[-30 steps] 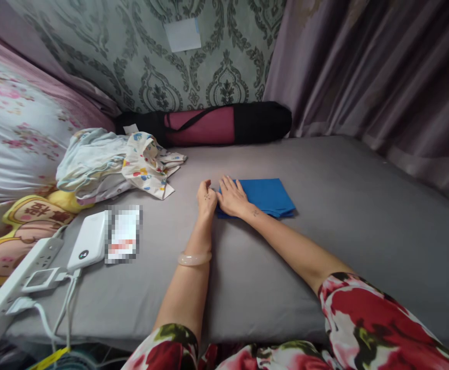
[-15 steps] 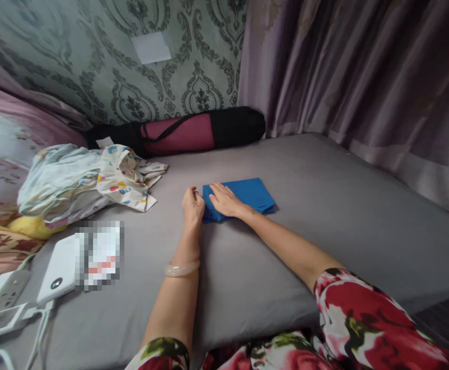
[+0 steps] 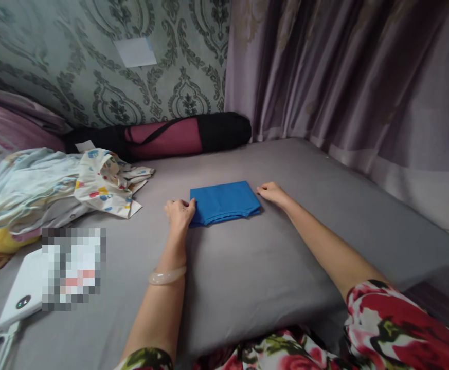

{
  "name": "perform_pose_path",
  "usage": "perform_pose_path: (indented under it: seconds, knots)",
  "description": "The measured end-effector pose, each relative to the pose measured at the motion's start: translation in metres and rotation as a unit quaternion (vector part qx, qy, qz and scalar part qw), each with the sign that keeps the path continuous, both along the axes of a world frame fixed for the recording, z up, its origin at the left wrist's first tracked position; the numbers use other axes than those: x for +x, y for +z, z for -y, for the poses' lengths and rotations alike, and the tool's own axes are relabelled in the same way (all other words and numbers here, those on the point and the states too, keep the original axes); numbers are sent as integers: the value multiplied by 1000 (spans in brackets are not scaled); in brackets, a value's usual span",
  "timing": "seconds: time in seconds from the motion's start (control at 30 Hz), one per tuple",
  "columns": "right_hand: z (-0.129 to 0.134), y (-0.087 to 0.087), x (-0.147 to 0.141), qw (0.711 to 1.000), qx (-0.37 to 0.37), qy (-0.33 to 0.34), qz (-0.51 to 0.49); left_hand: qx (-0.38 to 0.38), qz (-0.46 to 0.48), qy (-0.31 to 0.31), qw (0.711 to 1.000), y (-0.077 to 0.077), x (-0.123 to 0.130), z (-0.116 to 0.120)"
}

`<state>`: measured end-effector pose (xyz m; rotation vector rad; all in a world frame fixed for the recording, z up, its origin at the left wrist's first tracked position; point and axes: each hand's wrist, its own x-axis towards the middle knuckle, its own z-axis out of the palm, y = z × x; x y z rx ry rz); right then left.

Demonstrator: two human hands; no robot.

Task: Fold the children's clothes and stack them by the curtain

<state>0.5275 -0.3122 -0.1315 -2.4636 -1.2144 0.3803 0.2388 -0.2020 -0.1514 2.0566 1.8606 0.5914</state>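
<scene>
A folded blue cloth [image 3: 224,200] lies flat on the grey bed sheet, its layered edge towards me. At its left side is my left hand [image 3: 180,212], fingers curled and the thumb over the cloth's edge; the grip underneath is hidden. My right hand [image 3: 273,194] rests just beyond the right side, its fingers pinched together. A small gap shows between those fingertips and the cloth, and I see nothing in them.
Rumpled patterned clothes [image 3: 104,185] lie at the left. Behind them a long black and maroon bag [image 3: 162,139] lies along the wall. A white power bank [image 3: 29,285] with cables sits near left, beside a blurred-out item [image 3: 81,267]. Purple curtains [image 3: 324,77] hang at the right.
My right hand has lifted off the top of the blue cloth and moved right, beyond its edge. My left hand stays at the left edge. The view has turned slightly right.
</scene>
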Motion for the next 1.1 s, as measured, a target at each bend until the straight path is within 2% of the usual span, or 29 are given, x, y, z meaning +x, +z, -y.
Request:
perform_pose_path:
  seconds: [0.1, 0.37, 0.67, 0.77, 0.9, 1.0, 1.1]
  knots:
    - [3, -3, -6, 1000, -6, 14, -17, -11, -17, -12, 1000, -1, 0, -1]
    - [-5, -1, -33, 998, -39, 40, 17, -28, -41, -37, 998, 1, 2, -4]
    - [-10, 7, -40, 999, -12, 31, -32, -37, 21, -65, 997, 11, 4, 2]
    - [-12, 11, -39, 993, 3, -17, -120, -50, 66, -51, 995, 9, 3, -1]
    - [-14, 19, -34, 945, 31, -96, -312, -109, 185, 6, 977, 9, 7, -6]
    - [-13, 24, -31, 917, 15, -98, -387, -161, 232, 17, 959, 17, 12, -6]
    - [-10, 23, -30, 904, 4, -88, -418, -194, 267, -17, 944, 32, 17, -2]
